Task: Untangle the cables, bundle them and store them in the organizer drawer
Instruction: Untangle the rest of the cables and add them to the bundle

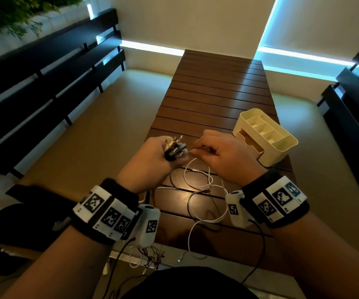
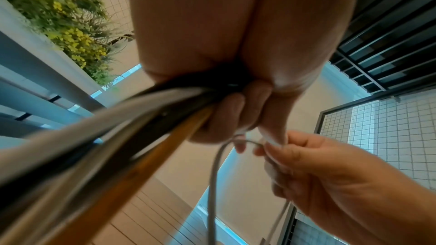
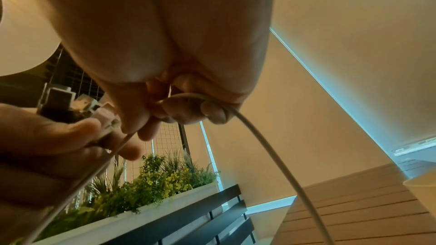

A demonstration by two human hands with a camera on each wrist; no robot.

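Note:
My left hand (image 1: 157, 154) grips a bunch of cable ends, their plugs (image 1: 174, 145) sticking up from the fist above the near part of the table. In the left wrist view several cables (image 2: 132, 118) run out of that fist. My right hand (image 1: 219, 152) pinches a white cable (image 1: 198, 169) just right of the plugs; in the right wrist view the white cable (image 3: 259, 133) curves over the curled fingers and hangs down. Loose white and dark cable loops (image 1: 204, 203) lie tangled on the table below both hands. The cream organizer (image 1: 267, 137) stands to the right, its small drawer (image 1: 249, 141) pulled open toward me.
The dark slatted wooden table (image 1: 215, 93) stretches away from me. Black benches (image 1: 45, 83) flank it on both sides. More cable ends (image 1: 150, 255) dangle off the near table edge by my lap. A planter with greenery (image 1: 12, 16) sits at the far left.

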